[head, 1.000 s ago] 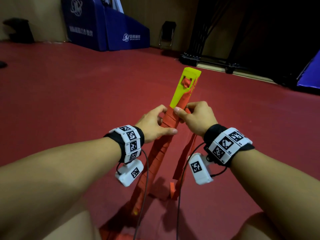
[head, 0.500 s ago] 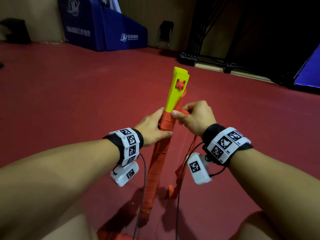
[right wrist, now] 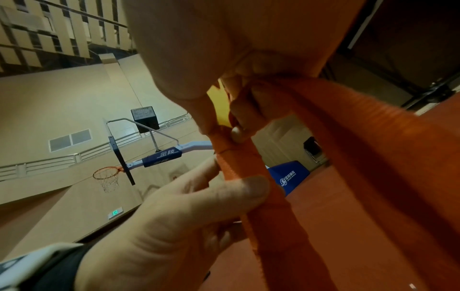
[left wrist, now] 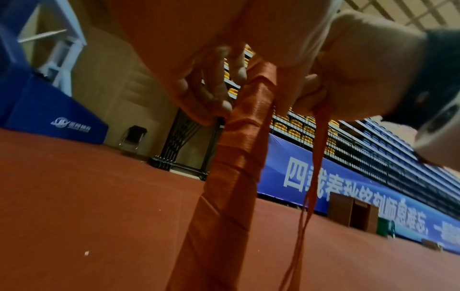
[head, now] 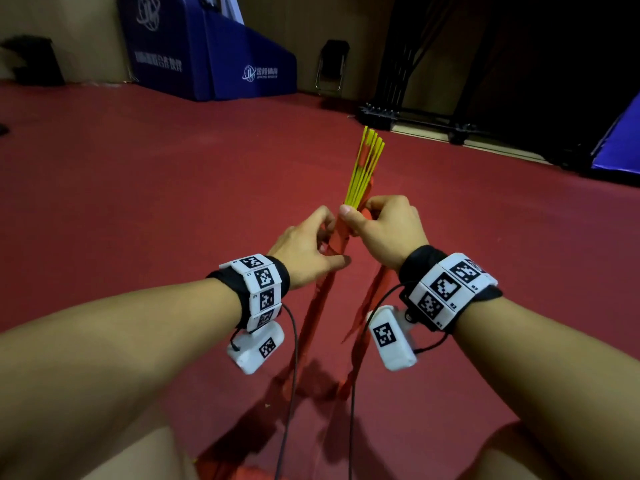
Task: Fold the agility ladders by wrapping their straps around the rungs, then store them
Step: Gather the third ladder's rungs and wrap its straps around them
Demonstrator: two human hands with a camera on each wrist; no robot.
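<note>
A bundle of yellow ladder rungs (head: 367,164) stands upright in front of me, edge-on, its lower length wound in orange strap (head: 320,299). My left hand (head: 308,247) grips the wrapped part of the bundle (left wrist: 239,157), thumb across its front (right wrist: 239,189). My right hand (head: 384,230) pinches the strap (right wrist: 336,122) at the top of the wrapping, just below the bare yellow ends (right wrist: 220,104). The loose strap (head: 367,306) hangs from the right hand to the floor, seen as thin strands (left wrist: 313,177) in the left wrist view.
Red sports floor (head: 138,209) all round. Blue padded bases (head: 214,53), a folding chair (head: 330,69) and black folded frames (head: 408,112) line the far wall. Another blue pad (head: 620,143) lies far right. More orange strap (head: 221,459) lies by my knees.
The bundle has turned about its long axis, from showing its flat yellow face to edge-on, and stands more upright. Both hands kept their grip and moved slightly up.
</note>
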